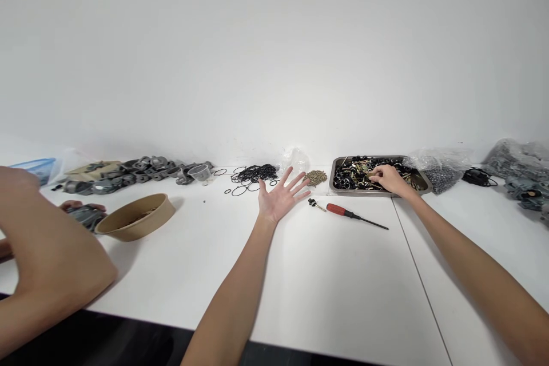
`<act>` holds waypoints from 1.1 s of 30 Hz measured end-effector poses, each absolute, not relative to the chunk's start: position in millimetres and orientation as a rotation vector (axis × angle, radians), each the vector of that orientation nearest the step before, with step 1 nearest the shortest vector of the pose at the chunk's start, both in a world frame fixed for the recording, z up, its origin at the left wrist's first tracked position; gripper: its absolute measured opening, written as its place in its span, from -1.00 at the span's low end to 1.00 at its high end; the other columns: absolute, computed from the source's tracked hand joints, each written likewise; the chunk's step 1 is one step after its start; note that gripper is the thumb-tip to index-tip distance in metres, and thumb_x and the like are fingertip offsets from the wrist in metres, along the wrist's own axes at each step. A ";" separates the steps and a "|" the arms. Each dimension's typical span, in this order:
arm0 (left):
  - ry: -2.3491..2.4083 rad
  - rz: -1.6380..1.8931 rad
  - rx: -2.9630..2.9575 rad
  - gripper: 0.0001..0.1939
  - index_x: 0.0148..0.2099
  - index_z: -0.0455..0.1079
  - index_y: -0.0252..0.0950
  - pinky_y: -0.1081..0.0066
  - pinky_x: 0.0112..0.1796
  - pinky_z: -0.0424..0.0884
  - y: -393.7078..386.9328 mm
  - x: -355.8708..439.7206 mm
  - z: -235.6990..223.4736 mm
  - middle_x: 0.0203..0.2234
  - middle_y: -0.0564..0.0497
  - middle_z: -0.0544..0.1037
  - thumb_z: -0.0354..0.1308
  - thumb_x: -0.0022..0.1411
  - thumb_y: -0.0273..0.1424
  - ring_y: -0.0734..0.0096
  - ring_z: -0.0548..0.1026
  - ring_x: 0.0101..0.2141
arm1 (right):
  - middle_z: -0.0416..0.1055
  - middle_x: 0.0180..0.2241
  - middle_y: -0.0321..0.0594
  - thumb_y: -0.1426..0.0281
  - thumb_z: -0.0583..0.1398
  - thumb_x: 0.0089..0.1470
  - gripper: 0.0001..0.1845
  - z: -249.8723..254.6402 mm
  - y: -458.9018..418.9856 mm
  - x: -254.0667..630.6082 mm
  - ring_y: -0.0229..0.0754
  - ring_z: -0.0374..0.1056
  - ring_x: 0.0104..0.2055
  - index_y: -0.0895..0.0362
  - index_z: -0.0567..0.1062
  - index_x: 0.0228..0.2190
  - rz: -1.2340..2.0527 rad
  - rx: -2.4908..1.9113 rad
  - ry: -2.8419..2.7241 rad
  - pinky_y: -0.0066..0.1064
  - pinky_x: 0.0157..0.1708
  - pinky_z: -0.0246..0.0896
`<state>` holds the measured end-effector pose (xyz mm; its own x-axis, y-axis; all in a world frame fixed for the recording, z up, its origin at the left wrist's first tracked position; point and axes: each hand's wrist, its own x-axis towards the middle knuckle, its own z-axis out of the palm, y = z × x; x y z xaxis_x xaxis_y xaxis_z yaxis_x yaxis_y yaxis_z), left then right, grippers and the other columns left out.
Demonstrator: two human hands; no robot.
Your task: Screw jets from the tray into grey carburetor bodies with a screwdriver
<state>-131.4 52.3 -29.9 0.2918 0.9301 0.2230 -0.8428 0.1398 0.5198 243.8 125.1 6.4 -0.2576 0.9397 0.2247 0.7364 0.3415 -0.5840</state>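
Note:
My left hand (278, 201) is open above the white table, palm up and fingers spread, with nothing in it. A heap of small brass-coloured pieces (315, 178) lies just beyond its fingertips. Over a dark metal tray (364, 193) my right hand (388, 178) has its fingers pinched together among black and brass-coloured parts (354, 174). What the fingertips hold is too small to make out. Between the hands lie a red-handled screwdriver (343, 210) and a small black part with a brass-coloured stem (316, 204).
Black rubber rings (255, 173) lie behind my left hand, near a clear plastic cup (199, 172). At left, a co-worker's arm (55, 257) reaches past a tan bowl (137, 223) and grey housings (146, 168). Plastic bags (441, 168) and more grey parts (527, 189) sit at right.

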 end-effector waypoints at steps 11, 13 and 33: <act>0.211 1.311 0.636 0.04 0.46 -0.06 -0.24 -0.35 0.22 0.02 49.5 -128.8 -27.1 0.37 -0.38 0.08 -0.30 0.16 0.35 -0.34 0.07 0.34 | 0.46 -0.47 -0.23 0.35 0.22 -0.01 -0.88 6.4 124.4 242.9 -0.20 0.31 -0.43 0.13 0.42 -0.51 0.525 -1.481 -2.063 -0.40 -0.39 0.10; 0.209 1.313 0.620 0.04 0.47 -0.07 -0.23 -0.34 0.22 0.03 49.2 -128.3 -26.6 0.37 -0.37 0.08 -0.30 0.16 0.35 -0.33 0.08 0.34 | 0.46 -0.47 -0.22 0.37 0.20 0.00 -0.89 5.5 125.6 243.3 -0.19 0.31 -0.42 0.14 0.43 -0.50 0.525 -1.472 -2.076 -0.41 -0.38 0.10; 0.214 1.287 0.643 0.05 0.48 -0.13 -0.23 -0.34 0.24 -0.03 50.3 -129.5 -28.2 0.37 -0.41 0.06 -0.28 0.16 0.35 -0.33 0.10 0.33 | 0.51 -0.34 -0.16 0.33 0.22 0.03 -0.87 9.9 122.2 241.9 -0.14 0.38 -0.32 0.15 0.48 -0.39 0.520 -1.428 -2.037 -0.40 -0.33 0.17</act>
<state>-129.5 50.3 -28.2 0.2889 0.9364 0.1993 -0.8212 0.1353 0.5544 241.9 122.2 9.9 -0.2491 0.9375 0.2429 0.7066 0.3474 -0.6165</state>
